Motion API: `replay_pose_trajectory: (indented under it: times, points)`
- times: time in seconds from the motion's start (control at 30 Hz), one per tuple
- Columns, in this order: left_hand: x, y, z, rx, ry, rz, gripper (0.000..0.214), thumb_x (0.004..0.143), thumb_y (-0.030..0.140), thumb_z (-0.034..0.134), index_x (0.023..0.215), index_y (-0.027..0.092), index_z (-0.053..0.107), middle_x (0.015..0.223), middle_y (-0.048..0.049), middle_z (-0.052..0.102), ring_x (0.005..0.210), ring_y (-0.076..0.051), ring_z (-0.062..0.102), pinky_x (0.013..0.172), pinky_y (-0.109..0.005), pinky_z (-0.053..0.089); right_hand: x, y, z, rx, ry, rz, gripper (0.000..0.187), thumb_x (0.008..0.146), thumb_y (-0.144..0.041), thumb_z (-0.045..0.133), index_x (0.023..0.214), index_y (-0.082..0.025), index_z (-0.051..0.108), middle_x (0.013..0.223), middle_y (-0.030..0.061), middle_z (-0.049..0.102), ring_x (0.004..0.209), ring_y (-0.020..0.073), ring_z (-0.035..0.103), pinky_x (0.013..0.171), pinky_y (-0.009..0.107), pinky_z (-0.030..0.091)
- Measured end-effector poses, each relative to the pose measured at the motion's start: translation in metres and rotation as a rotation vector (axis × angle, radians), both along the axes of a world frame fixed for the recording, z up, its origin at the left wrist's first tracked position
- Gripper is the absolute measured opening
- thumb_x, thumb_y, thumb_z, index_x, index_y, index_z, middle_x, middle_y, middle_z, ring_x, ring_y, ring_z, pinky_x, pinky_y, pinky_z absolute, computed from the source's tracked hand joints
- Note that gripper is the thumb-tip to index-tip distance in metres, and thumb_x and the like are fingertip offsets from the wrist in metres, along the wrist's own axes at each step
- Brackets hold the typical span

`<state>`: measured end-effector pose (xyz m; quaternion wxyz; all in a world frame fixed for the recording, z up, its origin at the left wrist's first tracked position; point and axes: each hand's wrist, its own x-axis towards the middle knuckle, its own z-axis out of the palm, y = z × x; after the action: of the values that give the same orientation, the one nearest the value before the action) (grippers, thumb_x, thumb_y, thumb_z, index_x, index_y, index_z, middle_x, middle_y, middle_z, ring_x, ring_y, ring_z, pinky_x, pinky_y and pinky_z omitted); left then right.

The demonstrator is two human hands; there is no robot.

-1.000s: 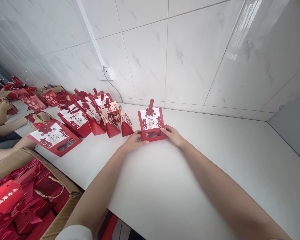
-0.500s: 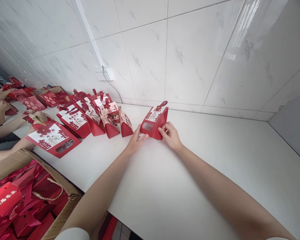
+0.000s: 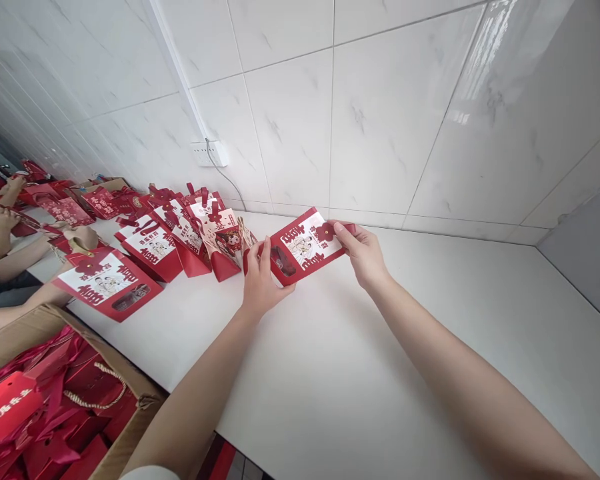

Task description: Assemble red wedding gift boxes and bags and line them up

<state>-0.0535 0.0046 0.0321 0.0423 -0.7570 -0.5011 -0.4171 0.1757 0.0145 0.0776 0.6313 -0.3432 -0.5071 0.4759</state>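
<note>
A red gift box (image 3: 307, 247) with a white printed panel, a flower and a small clear window is tilted over the white table (image 3: 300, 373). My left hand (image 3: 261, 277) is closed around its bottom end, by the window. At the opposite, flowered top, my right hand (image 3: 365, 252) pinches the box between thumb and fingers. The box's printed face is turned toward me. Just left of my left hand, a beige-and-red gift box (image 3: 223, 243) stands among several similar boxes; the one nearest my fingers is partly hidden.
An open cardboard carton (image 3: 145, 400) full of red bags and ribbons is at lower left. Another person's arms (image 3: 25, 257) are at far left, near a red box (image 3: 107, 283). Behind the table rises a tiled wall (image 3: 290, 133) with a socket strip (image 3: 210, 153) and cable.
The gift box has gone from standing upright to lying tilted, its printed face turned toward me. My right hand has shifted from its lower side to its top; my left stays at its base.
</note>
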Motion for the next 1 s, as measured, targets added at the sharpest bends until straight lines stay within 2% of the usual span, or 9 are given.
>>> replay_pose_trajectory:
  times: [0.17,0.37,0.47,0.57,0.67,0.73,0.83,0.9,1.0]
  points:
    - [0.001,0.000,0.002,0.080,0.094,-0.027,0.113,0.062,0.031,0.079,0.154,0.020,0.015,0.146,-0.0183,0.026,0.138,-0.039,0.030,0.104,-0.046,0.043,0.012,0.000,0.011,-0.048,0.009,-0.029,0.038,0.078,-0.052,0.070,0.095,-0.018,0.075,0.087,0.0058,0.073,0.088,0.0253,0.068,0.085,0.042,0.053]
    - [0.004,-0.005,0.002,0.067,0.053,-0.028,0.114,0.061,0.032,0.081,0.154,0.021,0.016,0.145,-0.0177,0.027,0.136,-0.037,0.034,0.105,-0.045,0.043,0.013,-0.004,0.015,-0.055,-0.002,-0.032,0.042,0.077,-0.054,0.071,0.098,-0.018,0.074,0.092,0.0069,0.074,0.094,0.0271,0.068,0.090,0.045,0.052]
    - [0.009,-0.007,0.001,-0.060,-0.152,-0.083,0.114,0.058,0.036,0.083,0.153,0.024,0.021,0.147,-0.0154,0.028,0.137,-0.036,0.033,0.106,-0.045,0.043,0.018,-0.006,0.019,0.018,-0.010,0.062,0.052,0.081,-0.057,0.066,0.123,-0.026,0.063,0.114,0.0064,0.071,0.110,0.0278,0.063,0.100,0.047,0.047]
    - [0.017,-0.007,-0.002,-0.403,-0.639,-0.268,0.093,0.068,0.047,0.074,0.148,0.027,0.031,0.145,-0.0130,0.039,0.132,-0.034,0.043,0.104,-0.047,0.044,0.023,-0.005,0.016,0.040,-0.045,0.188,0.066,0.086,-0.063,0.055,0.145,-0.040,0.036,0.146,0.0011,0.049,0.136,0.0267,0.042,0.111,0.050,0.034]
    - [0.025,-0.007,-0.007,-0.797,-1.152,-0.538,0.069,0.081,0.058,0.055,0.138,0.021,0.045,0.135,-0.0137,0.054,0.123,-0.034,0.053,0.101,-0.053,0.044,0.015,0.000,-0.002,-0.034,-0.109,0.252,0.080,0.084,-0.065,0.057,0.151,-0.042,0.020,0.158,0.0002,0.029,0.146,0.0249,0.024,0.117,0.051,0.022]
    - [0.029,-0.007,-0.013,-0.893,-1.305,-0.644,0.063,0.084,0.057,0.051,0.134,0.019,0.049,0.133,-0.0126,0.058,0.123,-0.034,0.055,0.104,-0.055,0.042,0.003,0.003,-0.023,-0.106,-0.082,0.343,0.090,0.082,-0.064,0.061,0.153,-0.039,0.012,0.160,0.0022,0.023,0.146,0.0246,0.023,0.118,0.050,0.021]
    - [0.030,-0.006,-0.022,-0.883,-1.280,-0.657,0.055,0.085,0.050,0.055,0.132,0.021,0.053,0.134,-0.0088,0.059,0.126,-0.031,0.053,0.107,-0.051,0.041,-0.018,0.007,-0.057,-0.191,0.042,0.463,0.087,0.082,-0.058,0.065,0.152,-0.038,0.019,0.158,0.0015,0.029,0.142,0.0253,0.034,0.115,0.049,0.031]
    - [0.028,-0.003,-0.027,-0.888,-1.185,-0.618,0.055,0.085,0.051,0.056,0.131,0.021,0.055,0.134,-0.0084,0.059,0.128,-0.031,0.051,0.107,-0.048,0.043,-0.026,0.009,-0.075,-0.200,0.136,0.452,0.073,0.081,-0.053,0.069,0.144,-0.036,0.037,0.150,0.0012,0.042,0.136,0.0253,0.042,0.113,0.046,0.036]
    - [0.024,0.000,-0.028,-0.876,-1.016,-0.506,0.058,0.086,0.055,0.057,0.132,0.019,0.055,0.134,-0.0105,0.059,0.127,-0.032,0.052,0.102,-0.047,0.048,-0.026,0.013,-0.090,-0.214,0.227,0.494,0.047,0.080,-0.047,0.072,0.122,-0.031,0.058,0.136,0.0020,0.058,0.127,0.0255,0.052,0.109,0.044,0.042]
